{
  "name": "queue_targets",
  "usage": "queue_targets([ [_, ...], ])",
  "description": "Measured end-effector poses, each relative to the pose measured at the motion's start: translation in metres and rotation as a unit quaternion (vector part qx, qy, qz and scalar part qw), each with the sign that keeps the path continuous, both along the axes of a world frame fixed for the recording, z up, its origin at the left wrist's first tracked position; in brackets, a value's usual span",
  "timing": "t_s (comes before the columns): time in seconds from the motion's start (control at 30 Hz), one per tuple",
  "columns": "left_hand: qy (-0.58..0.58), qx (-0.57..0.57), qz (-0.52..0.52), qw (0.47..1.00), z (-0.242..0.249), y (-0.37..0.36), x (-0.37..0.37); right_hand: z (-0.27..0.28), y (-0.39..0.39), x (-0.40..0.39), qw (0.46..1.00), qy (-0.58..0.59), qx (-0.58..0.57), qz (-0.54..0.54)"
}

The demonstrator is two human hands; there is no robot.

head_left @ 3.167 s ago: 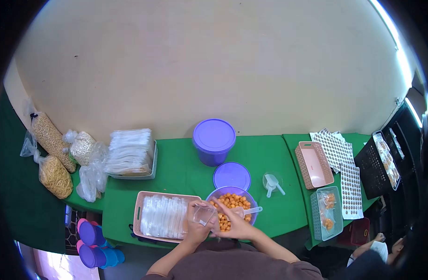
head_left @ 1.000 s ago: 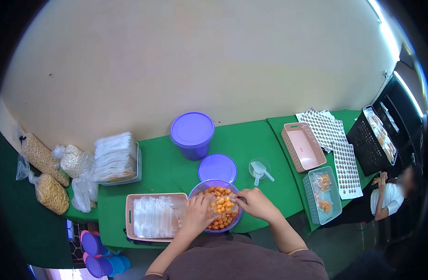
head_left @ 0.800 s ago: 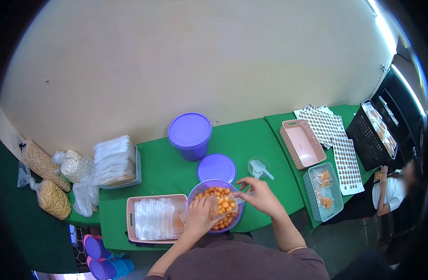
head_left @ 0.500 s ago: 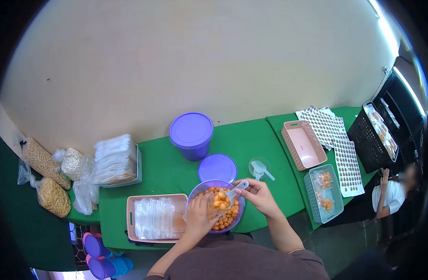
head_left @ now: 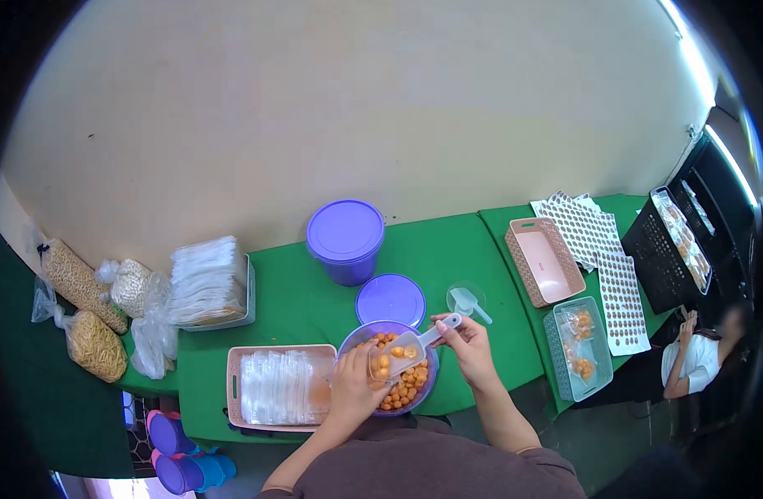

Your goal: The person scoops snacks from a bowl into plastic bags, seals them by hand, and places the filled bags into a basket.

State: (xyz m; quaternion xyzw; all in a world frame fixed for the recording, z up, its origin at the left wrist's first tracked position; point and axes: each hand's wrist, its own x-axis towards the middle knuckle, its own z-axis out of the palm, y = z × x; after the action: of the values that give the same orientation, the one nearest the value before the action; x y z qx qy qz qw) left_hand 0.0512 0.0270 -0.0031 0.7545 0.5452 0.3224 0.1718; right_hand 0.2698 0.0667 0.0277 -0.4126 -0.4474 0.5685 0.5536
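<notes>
My right hand (head_left: 469, 349) grips the handle of a clear plastic scoop (head_left: 423, 338), which is tilted with a few orange snack balls in it. The scoop's mouth is at a small clear plastic bag (head_left: 383, 371) with some balls inside. My left hand (head_left: 356, 384) is closed on that bag, and its fingertips are partly hidden. Both are over a purple tub (head_left: 432, 384) of orange snack balls (head_left: 410, 389). Left of it, a pink basket (head_left: 234, 391) holds a stack of clear bags (head_left: 277, 389).
Behind the tub are a purple lid (head_left: 390, 301), a lidded purple bucket (head_left: 345, 237) and a clear scoop on a round lid (head_left: 466, 303). Rightward stand a pink basket (head_left: 543, 262), a grey basket (head_left: 602, 387) with filled bags, and sticker sheets (head_left: 621, 303). A person (head_left: 689, 362) is beyond.
My right hand has drawn the scoop slightly up and to the right. Fewer balls are in the scoop now, some having slid toward the bag. My left hand has barely moved.
</notes>
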Motion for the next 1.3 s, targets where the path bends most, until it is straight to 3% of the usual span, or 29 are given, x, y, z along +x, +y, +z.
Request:
queue_targets([
  [0.3, -0.038, 0.017, 0.044, 0.998, 0.007, -0.002, -0.004, 0.005, -0.001, 0.007, 0.993, 0.102, 0.001, -0.068],
  [0.5, -0.185, 0.087, 0.096, 0.974, 0.012, -0.002, -0.019, -0.001, 0.003, 0.016, 0.976, 0.169, -0.013, -0.133],
  [0.53, -0.383, 0.045, 0.077, 0.919, 0.016, -0.002, -0.020, -0.001, 0.003, 0.016, 0.977, 0.169, -0.012, -0.130],
  [0.57, -0.564, 0.001, 0.056, 0.824, 0.018, -0.002, -0.020, -0.002, 0.002, 0.015, 0.976, 0.169, -0.014, -0.135],
  [0.6, -0.564, 0.003, 0.058, 0.823, 0.015, -0.003, -0.027, -0.002, 0.001, 0.015, 0.976, 0.169, -0.017, -0.140],
  [0.67, -0.559, -0.105, 0.072, 0.819, 0.006, -0.001, -0.043, -0.005, 0.000, 0.015, 0.977, 0.166, -0.017, -0.135],
  [0.8, -0.522, -0.036, -0.014, 0.852, 0.008, 0.006, -0.040, -0.002, -0.002, 0.013, 0.976, 0.165, -0.014, -0.138],
  [0.87, -0.401, -0.055, -0.007, 0.914, 0.011, 0.005, -0.035, 0.004, -0.004, 0.010, 0.976, 0.167, -0.008, -0.141],
  [0.9, -0.400, -0.055, -0.008, 0.915, 0.013, 0.004, -0.034, 0.008, -0.005, 0.009, 0.975, 0.169, -0.002, -0.144],
  [0.97, -0.149, -0.030, -0.040, 0.988, 0.018, 0.004, -0.031, 0.013, -0.007, 0.006, 0.977, 0.162, 0.015, -0.136],
  [1.17, -0.068, 0.007, -0.107, 0.992, 0.006, 0.002, -0.018, 0.030, -0.023, -0.014, 0.994, 0.043, 0.084, -0.056],
  [1.2, -0.068, 0.008, -0.107, 0.992, 0.007, 0.002, -0.017, 0.031, -0.025, -0.016, 0.994, -0.005, 0.103, -0.047],
  [1.3, -0.119, -0.020, -0.119, 0.986, 0.006, 0.000, -0.015, 0.033, -0.026, -0.015, 0.991, 0.000, 0.114, -0.069],
])
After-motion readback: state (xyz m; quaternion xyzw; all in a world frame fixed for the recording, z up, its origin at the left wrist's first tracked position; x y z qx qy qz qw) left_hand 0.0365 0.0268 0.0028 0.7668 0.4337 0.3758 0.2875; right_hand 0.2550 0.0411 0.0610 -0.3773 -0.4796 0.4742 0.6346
